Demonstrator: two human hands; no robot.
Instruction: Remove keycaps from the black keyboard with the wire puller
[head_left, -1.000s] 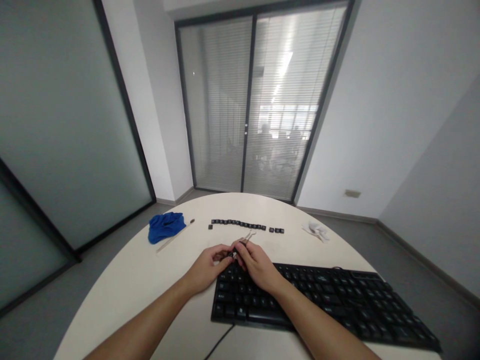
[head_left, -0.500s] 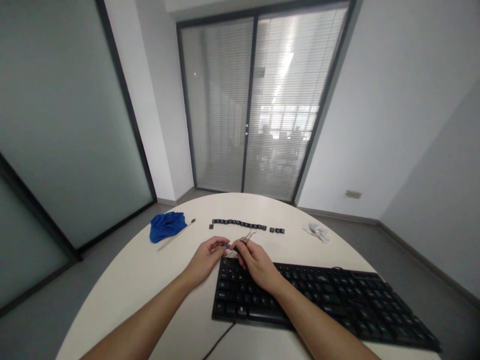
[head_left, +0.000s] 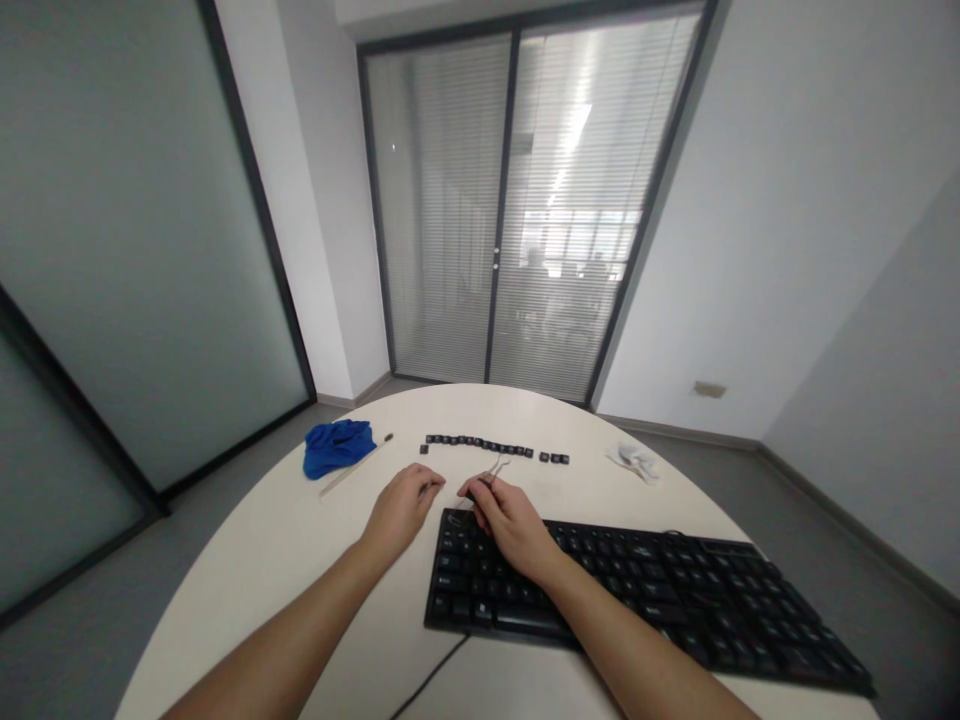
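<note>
My right hand (head_left: 506, 515) is closed over the upper left part of a black keyboard (head_left: 645, 580). It grips a wire keycap puller (head_left: 499, 466), whose thin prongs stick out beyond the fingers. A small dark piece shows at the fingertips, too small to name. Just left of the keyboard, my left hand (head_left: 405, 505) is held in a pinch above the table, apart from the right one. Whatever lies between its fingertips, if anything, is hidden. Beyond both hands, several black keycaps (head_left: 480, 442) lie in a row, with one keycap (head_left: 424, 450) set nearer at the left end.
A blue cloth (head_left: 337, 447) and a thin stick-like brush (head_left: 356, 470) lie on the left of the round white table (head_left: 247, 570). On the right is a crumpled white cloth (head_left: 634, 460). The keyboard's cable (head_left: 431, 675) runs toward the near edge.
My left hand has drawn back to the left, away from the right fingertips. The right hand stays over the keyboard with the keycap puller.
</note>
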